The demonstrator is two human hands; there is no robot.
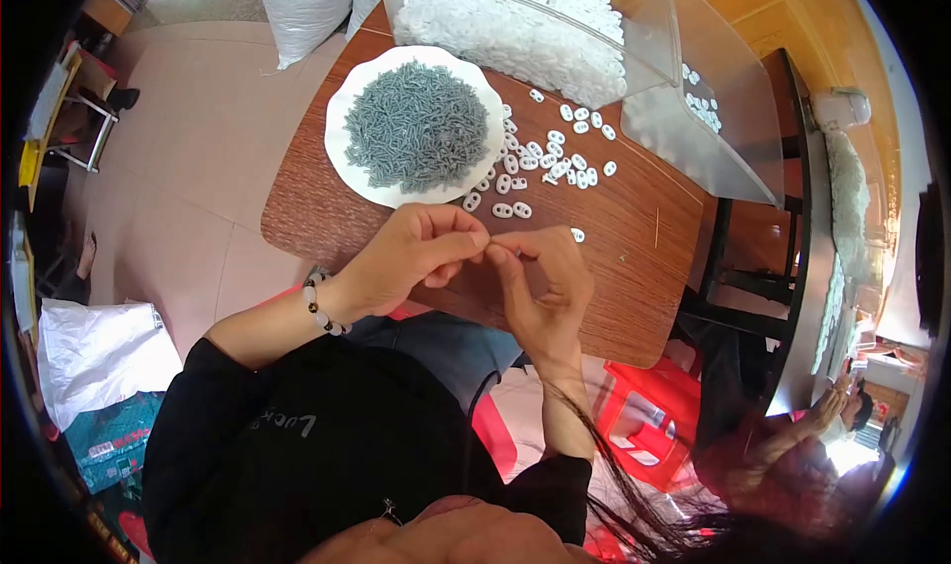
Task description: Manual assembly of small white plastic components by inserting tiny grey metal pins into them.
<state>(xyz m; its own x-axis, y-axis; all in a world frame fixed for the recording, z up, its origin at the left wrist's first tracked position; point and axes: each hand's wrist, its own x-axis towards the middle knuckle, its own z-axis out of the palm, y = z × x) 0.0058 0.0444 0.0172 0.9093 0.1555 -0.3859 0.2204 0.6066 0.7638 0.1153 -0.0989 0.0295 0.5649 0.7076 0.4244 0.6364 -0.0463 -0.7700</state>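
My left hand (414, 257) and my right hand (545, 287) meet fingertip to fingertip above the near edge of a brown wooden table (634, 267). Both pinch something very small between thumb and forefinger; the piece itself is hidden by the fingers. A bead bracelet sits on my left wrist. Just beyond my hands lies a white plate (342, 118) heaped with small grey pins (418, 126). To its right several small white oval two-hole pieces (555, 158) are scattered on the table.
A clear plastic bin (644, 39) full of white pieces stands at the table's far side. White sacks (302, 4) lean on the floor behind. A red plastic stool (644, 420) is at lower right. Another person's hand (827, 406) shows at far right.
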